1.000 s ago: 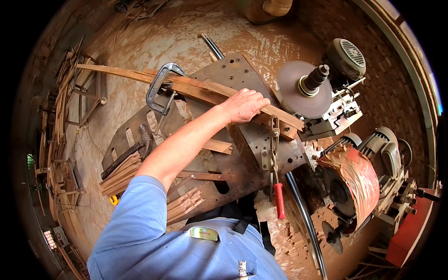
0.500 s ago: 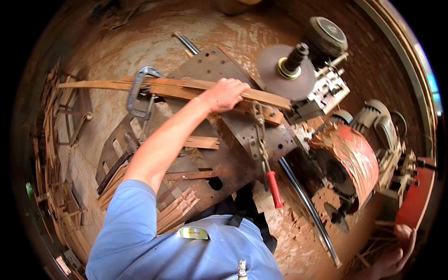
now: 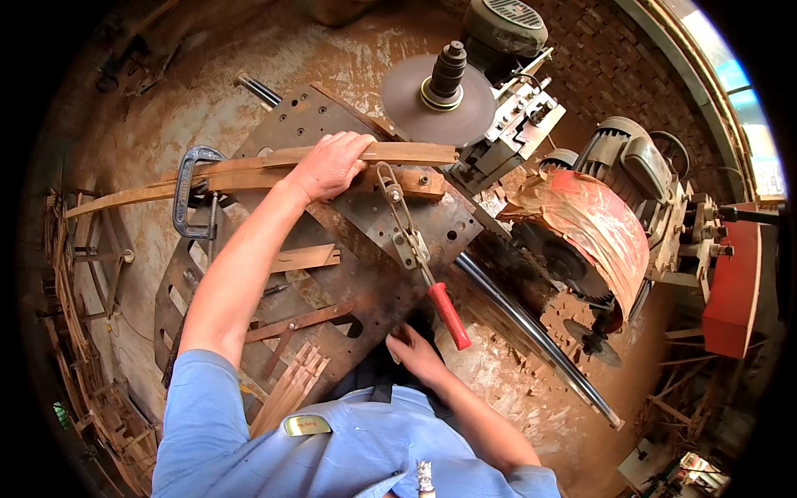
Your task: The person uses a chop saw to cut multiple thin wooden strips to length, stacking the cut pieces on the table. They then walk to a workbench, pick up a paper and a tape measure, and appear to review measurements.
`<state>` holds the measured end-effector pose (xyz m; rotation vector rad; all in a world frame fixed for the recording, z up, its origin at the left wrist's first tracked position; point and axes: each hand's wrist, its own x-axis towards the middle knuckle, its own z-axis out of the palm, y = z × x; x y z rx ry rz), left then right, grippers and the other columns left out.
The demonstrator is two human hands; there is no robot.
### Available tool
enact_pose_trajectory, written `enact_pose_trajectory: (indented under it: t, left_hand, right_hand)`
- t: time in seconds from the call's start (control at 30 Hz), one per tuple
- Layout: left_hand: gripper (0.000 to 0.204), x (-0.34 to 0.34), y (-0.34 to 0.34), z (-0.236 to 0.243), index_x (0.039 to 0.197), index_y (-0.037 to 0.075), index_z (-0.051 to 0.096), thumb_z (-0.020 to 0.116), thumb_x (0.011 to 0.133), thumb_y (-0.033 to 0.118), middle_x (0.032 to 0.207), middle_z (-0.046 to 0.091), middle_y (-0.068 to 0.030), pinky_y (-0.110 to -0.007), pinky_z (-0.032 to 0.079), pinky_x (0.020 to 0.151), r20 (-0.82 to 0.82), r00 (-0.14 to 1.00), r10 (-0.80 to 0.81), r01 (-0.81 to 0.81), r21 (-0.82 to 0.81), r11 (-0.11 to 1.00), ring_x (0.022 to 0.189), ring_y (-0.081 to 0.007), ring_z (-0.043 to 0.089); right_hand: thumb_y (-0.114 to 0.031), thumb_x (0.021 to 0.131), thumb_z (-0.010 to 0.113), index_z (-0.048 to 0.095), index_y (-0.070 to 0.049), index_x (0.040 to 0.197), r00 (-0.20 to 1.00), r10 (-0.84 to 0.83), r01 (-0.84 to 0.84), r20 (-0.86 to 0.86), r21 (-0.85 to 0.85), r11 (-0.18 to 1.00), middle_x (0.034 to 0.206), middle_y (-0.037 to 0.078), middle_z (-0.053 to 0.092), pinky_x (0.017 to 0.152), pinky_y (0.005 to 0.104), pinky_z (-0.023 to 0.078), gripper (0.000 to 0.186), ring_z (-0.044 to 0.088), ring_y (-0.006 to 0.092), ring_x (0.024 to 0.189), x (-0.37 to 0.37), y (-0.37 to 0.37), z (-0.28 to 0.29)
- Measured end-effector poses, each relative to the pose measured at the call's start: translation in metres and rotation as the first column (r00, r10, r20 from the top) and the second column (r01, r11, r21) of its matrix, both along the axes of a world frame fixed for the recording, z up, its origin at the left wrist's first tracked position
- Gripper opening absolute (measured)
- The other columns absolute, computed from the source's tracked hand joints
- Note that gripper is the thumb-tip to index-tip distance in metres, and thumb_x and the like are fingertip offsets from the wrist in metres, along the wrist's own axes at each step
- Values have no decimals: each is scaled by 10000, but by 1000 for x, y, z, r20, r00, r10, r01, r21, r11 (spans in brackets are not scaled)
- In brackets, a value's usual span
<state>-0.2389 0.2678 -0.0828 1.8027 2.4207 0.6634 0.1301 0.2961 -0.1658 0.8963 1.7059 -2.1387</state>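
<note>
My left hand (image 3: pixel 332 164) is closed over a long wooden strip (image 3: pixel 419 153), fingers wrapped over its far side. The strip lies along a thicker wooden bar (image 3: pixel 408 182) on the steel table plate (image 3: pixel 286 129). A blue-grey C-clamp (image 3: pixel 183 199) grips the wood left of my hand. Just right of it sits a toggle clamp with a red handle (image 3: pixel 448 315), which points toward me. My right hand (image 3: pixel 417 355) is at the plate's near edge, close to my body, with curled fingers; what they hold, if anything, is hidden.
Beyond the strip's right end stands a large disc blade (image 3: pixel 407 104) on a motor spindle. At right, a red guard (image 3: pixel 618 224) wrapped in torn brown sheet covers a toothed saw blade (image 3: pixel 573 270). A steel rail (image 3: pixel 531 336) runs below. Cut wood pieces (image 3: pixel 295 386) lie near my left side.
My right hand has come in from the far lower right to the plate's near edge. My view has shifted, so the machines appear further left; my left hand stays on the strip.
</note>
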Motion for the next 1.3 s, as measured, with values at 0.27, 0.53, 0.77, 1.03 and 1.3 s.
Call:
enact_pose_trajectory:
  t: [0.27,0.53,0.77,1.03,1.3]
  left_hand:
    - [371,11,0,1,1195,47,488,588,839,72,1098,566,-146,-423,413,927,-15,1000,22,-23,-61,998,1065,-339,525]
    - [347,11,-9,-24,1180,59,525,596,865,187,1060,602,-137,-440,431,898,36,999,14,-11,-97,995,1047,-329,561]
    - [300,31,-2,-28,1148,65,556,532,914,251,1082,593,-138,-431,411,937,46,995,83,-75,-160,984,1084,-315,523]
    - [626,43,10,-21,1266,-14,495,698,761,297,1153,542,-168,-434,399,978,-40,995,90,-95,-140,986,1103,-325,488]
    - [780,51,29,-29,1206,1,529,802,604,415,1049,571,-123,-389,452,911,-323,945,54,-77,-58,995,996,-282,552]
  right_hand:
    - [-294,939,606,396,-31,1361,840,-534,477,94,-596,646,1270,66,531,995,343,402,539,514,188,1127,-27,-34,-53]
    - [-332,966,553,423,-31,1351,858,-500,472,120,-571,672,1285,89,536,1002,357,412,506,526,211,1154,-11,-43,-38]
    - [-386,969,540,421,3,1350,907,-415,383,65,-535,753,1316,98,510,1031,356,388,558,502,209,1181,9,-35,-53]
    - [-436,954,549,372,-3,1388,944,-322,286,-76,-298,911,1361,96,467,1049,347,367,638,455,204,1227,10,-11,-87]
    - [-398,903,583,383,43,1366,976,-200,206,-81,80,975,1369,230,468,1095,367,306,670,408,325,1319,22,4,-119]
